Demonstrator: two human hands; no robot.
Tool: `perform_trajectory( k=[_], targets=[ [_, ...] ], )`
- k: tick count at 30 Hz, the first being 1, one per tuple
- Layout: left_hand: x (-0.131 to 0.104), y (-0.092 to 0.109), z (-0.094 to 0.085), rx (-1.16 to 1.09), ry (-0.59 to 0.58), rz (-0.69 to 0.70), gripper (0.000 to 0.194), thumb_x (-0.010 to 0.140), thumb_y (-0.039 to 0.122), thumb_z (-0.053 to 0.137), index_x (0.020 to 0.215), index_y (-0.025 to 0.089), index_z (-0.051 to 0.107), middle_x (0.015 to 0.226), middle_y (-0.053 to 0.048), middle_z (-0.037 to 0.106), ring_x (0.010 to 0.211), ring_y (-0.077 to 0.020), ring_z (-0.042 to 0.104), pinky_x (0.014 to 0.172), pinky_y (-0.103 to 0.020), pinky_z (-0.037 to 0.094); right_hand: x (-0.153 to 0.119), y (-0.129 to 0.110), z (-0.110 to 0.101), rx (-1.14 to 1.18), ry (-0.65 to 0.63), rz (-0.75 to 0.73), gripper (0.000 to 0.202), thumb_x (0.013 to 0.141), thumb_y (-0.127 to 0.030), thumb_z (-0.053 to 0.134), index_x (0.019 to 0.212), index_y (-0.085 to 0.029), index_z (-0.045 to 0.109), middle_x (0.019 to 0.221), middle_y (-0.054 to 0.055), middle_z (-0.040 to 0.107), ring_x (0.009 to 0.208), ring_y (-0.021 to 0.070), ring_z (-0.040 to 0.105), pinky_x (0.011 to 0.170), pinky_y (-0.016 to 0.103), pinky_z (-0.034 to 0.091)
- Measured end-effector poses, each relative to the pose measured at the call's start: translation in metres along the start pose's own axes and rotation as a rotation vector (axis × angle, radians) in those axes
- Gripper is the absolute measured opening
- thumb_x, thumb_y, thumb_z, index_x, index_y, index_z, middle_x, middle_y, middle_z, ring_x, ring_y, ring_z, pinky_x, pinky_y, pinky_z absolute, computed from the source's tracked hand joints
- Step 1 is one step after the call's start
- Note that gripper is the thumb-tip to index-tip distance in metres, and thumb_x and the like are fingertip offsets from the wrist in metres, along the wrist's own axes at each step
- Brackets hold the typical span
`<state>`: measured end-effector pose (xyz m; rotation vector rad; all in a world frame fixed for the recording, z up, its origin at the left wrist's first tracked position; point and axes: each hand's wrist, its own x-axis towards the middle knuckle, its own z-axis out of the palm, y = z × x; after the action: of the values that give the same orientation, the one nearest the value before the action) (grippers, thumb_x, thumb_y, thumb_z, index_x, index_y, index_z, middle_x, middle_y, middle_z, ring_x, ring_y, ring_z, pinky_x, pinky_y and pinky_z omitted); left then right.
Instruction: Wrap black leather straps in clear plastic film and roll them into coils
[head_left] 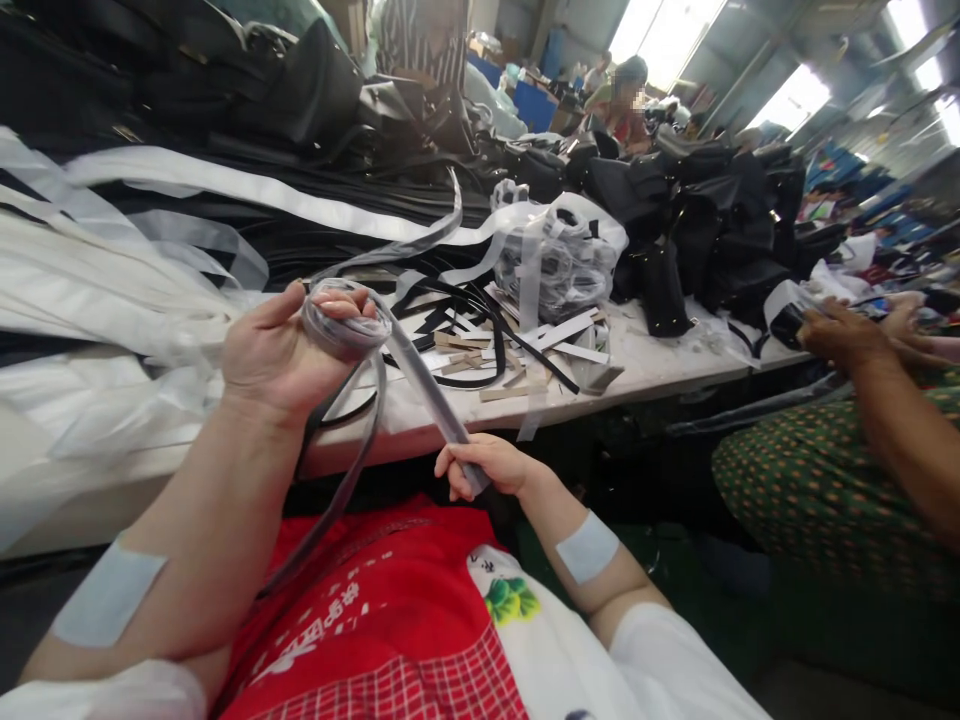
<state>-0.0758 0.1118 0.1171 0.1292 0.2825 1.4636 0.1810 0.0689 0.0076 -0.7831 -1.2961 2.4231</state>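
Note:
A coil of grey, plastic-covered strip (347, 332) rests in my left hand (289, 350), its fingers curled through the loop and the thumb apart. From the coil a straight length of strip (424, 385) runs down to the right. My right hand (484, 466) pinches that length close to its lower end, in front of the table edge. Another length of the strip hangs from the coil in a curve toward the red apron (360, 610).
White strips (97, 270) cover the table's left side. Behind my hands lie scattered short strips (480, 345) and a bundle of wrapped coils (559, 255). Black bags (697, 220) are piled farther right. A nearby person's hands (847, 335) work at the right.

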Motion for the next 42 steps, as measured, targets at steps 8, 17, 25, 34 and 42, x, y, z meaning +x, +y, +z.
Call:
perform_trajectory(
  k=[8, 17, 25, 34, 42],
  targets=[
    [0.023, 0.004, -0.025, 0.172, 0.140, 0.174, 0.028, 0.094, 0.012, 0.030, 0.073, 0.017, 0.048, 0.064, 0.002, 0.051, 0.059, -0.0071, 0.053, 0.089, -0.031, 0.051, 0.007, -0.005, 0.021, 0.038, -0.134, -0.010, 0.044, 0.089, -0.051, 0.056, 0.083, -0.008, 0.064, 0.046, -0.002, 0.057, 0.042, 0.0096, 0.052, 0.056, 0.025, 0.051],
    [-0.026, -0.092, -0.079, 1.394, 0.016, 0.364, 0.019, 0.066, 0.022, 0.075, 0.076, 0.019, 0.060, 0.070, -0.003, 0.053, 0.074, -0.0255, 0.054, 0.083, -0.037, 0.040, 0.004, -0.029, 0.033, 0.152, -0.088, -0.165, 0.035, 0.086, -0.046, 0.060, 0.073, -0.013, 0.060, 0.038, -0.007, 0.045, 0.034, 0.0095, 0.045, 0.048, 0.025, 0.047],
    [-0.040, -0.090, -0.067, 1.574, -0.120, 0.145, 0.031, 0.081, 0.036, 0.064, 0.056, 0.022, 0.052, 0.051, 0.002, 0.047, 0.049, -0.0151, 0.041, 0.053, -0.027, 0.027, -0.022, -0.063, 0.015, -0.066, 0.439, -0.375, 0.080, 0.089, -0.073, 0.006, 0.085, -0.017, 0.063, 0.039, -0.004, 0.036, 0.038, 0.0149, 0.040, 0.059, 0.036, 0.049],
    [-0.054, -0.073, -0.062, 0.659, -0.069, -0.721, 0.063, 0.093, 0.058, 0.035, 0.075, 0.008, 0.070, 0.029, 0.008, 0.028, 0.027, -0.0082, 0.031, 0.037, -0.019, 0.032, -0.010, -0.045, 0.013, -1.089, 0.435, -0.429, 0.049, 0.094, -0.057, 0.038, 0.114, -0.019, 0.063, 0.106, 0.012, 0.064, 0.103, 0.0267, 0.056, 0.096, 0.042, 0.041],
    [-0.058, -0.074, -0.054, 0.180, 0.060, -0.660, 0.077, 0.100, 0.048, 0.016, 0.072, 0.004, 0.072, 0.027, 0.008, 0.022, 0.026, -0.0046, 0.030, 0.060, -0.016, 0.051, 0.013, 0.006, 0.049, -0.492, 0.533, -0.421, 0.065, 0.090, -0.072, 0.023, 0.103, -0.019, 0.058, 0.080, 0.007, 0.059, 0.074, 0.0212, 0.055, 0.071, 0.034, 0.047]
  ],
)
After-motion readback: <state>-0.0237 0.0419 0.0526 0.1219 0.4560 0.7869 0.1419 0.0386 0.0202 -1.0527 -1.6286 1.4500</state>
